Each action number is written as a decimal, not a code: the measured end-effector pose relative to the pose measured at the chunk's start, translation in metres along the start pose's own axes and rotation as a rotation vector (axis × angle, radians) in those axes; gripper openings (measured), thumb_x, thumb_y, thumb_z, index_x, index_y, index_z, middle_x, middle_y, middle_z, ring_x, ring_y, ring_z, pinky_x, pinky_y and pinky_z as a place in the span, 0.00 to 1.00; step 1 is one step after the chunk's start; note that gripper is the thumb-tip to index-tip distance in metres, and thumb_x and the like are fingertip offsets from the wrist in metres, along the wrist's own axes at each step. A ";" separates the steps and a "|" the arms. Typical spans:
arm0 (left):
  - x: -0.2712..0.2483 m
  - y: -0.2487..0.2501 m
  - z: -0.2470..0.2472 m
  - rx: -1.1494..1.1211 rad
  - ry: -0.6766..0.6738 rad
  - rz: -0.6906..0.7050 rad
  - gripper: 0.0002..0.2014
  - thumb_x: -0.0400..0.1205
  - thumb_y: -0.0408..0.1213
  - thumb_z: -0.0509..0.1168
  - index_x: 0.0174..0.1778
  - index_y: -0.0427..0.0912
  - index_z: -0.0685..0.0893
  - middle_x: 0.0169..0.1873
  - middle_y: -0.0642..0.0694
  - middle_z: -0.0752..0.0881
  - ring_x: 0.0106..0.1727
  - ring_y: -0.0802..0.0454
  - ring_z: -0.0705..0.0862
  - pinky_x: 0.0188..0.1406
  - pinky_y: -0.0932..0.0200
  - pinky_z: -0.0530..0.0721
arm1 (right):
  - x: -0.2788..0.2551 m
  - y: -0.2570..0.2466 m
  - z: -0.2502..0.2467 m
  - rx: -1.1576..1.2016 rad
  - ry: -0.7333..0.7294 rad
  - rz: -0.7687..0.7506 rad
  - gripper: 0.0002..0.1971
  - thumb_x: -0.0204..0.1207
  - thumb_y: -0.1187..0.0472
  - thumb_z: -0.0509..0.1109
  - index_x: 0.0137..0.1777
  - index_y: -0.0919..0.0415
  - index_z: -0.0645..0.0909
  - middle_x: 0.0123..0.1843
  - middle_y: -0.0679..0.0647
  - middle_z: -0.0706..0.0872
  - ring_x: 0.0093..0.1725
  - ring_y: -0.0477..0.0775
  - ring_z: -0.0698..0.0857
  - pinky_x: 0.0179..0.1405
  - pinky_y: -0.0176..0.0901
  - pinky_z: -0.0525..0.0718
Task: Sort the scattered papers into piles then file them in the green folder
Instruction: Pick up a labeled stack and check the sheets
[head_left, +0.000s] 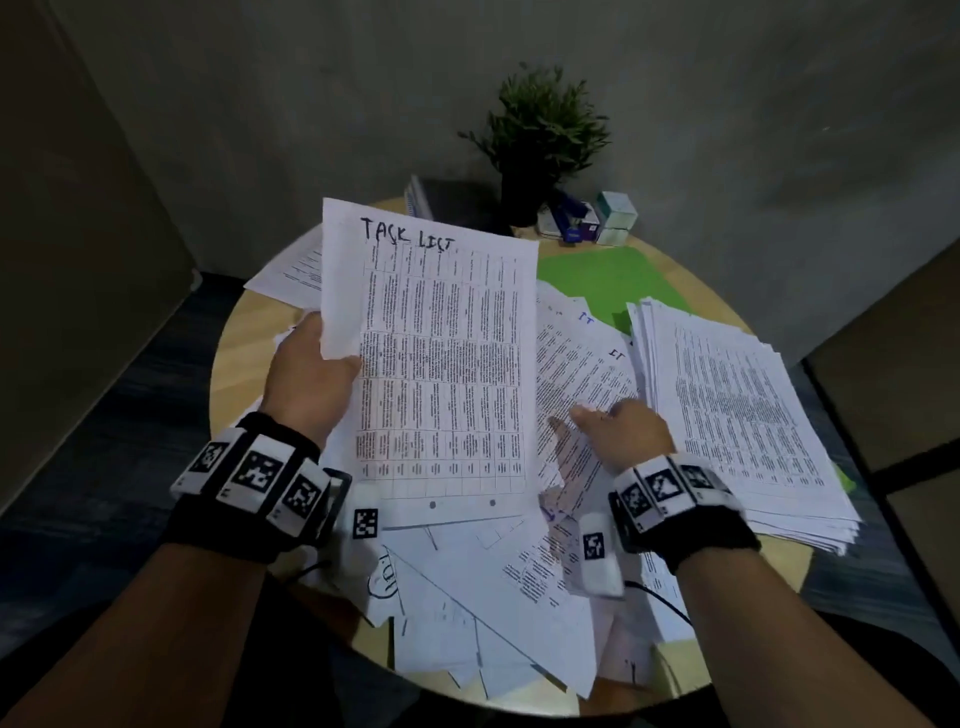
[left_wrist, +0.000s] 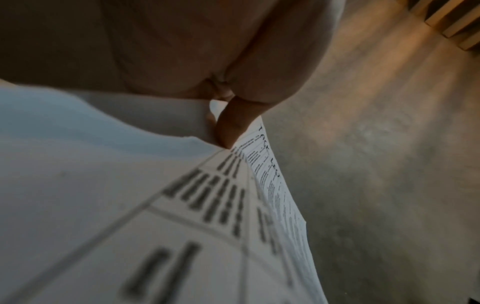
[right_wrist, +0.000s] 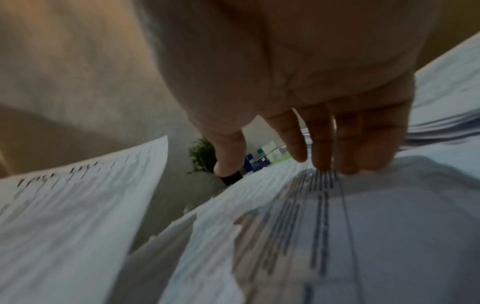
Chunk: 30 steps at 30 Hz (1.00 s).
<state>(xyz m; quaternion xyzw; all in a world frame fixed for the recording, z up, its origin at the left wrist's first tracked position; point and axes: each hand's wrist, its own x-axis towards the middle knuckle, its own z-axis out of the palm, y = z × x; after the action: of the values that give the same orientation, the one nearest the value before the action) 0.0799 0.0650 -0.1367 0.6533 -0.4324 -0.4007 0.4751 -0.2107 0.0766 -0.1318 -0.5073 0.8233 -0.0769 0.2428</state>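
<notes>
Head view: held sheet hides scattered papers.

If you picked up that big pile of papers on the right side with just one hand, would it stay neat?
Probably not. The thick stack of printed white sheets is loose, with edges already fanned unevenly, so sheets would likely slide apart. It looks heavy for one hand and would likely sag. The single white task list sheet in the left hand already curls.
</notes>
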 end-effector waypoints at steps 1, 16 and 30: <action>0.002 -0.001 -0.003 0.004 0.008 -0.002 0.20 0.80 0.24 0.65 0.67 0.43 0.80 0.60 0.45 0.86 0.61 0.44 0.84 0.68 0.43 0.80 | -0.001 -0.003 0.005 -0.051 -0.010 -0.042 0.31 0.75 0.36 0.68 0.60 0.67 0.79 0.56 0.63 0.82 0.56 0.61 0.81 0.50 0.44 0.77; 0.017 -0.015 -0.037 -0.091 0.060 -0.031 0.21 0.78 0.22 0.65 0.64 0.48 0.83 0.56 0.49 0.89 0.59 0.48 0.87 0.65 0.45 0.82 | 0.016 -0.031 0.029 -0.213 0.007 0.038 0.46 0.64 0.32 0.75 0.75 0.60 0.67 0.75 0.64 0.68 0.76 0.69 0.66 0.71 0.65 0.70; 0.017 -0.018 -0.035 -0.096 -0.026 -0.023 0.21 0.71 0.30 0.68 0.52 0.62 0.85 0.55 0.53 0.90 0.59 0.49 0.87 0.66 0.41 0.81 | -0.010 -0.007 0.027 -0.184 0.085 0.059 0.47 0.66 0.33 0.74 0.76 0.61 0.64 0.76 0.65 0.68 0.75 0.67 0.68 0.68 0.62 0.73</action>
<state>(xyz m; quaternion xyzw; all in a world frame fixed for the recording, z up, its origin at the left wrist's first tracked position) 0.1213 0.0615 -0.1484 0.6293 -0.4113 -0.4348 0.4958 -0.1887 0.0852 -0.1495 -0.4991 0.8511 -0.0152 0.1623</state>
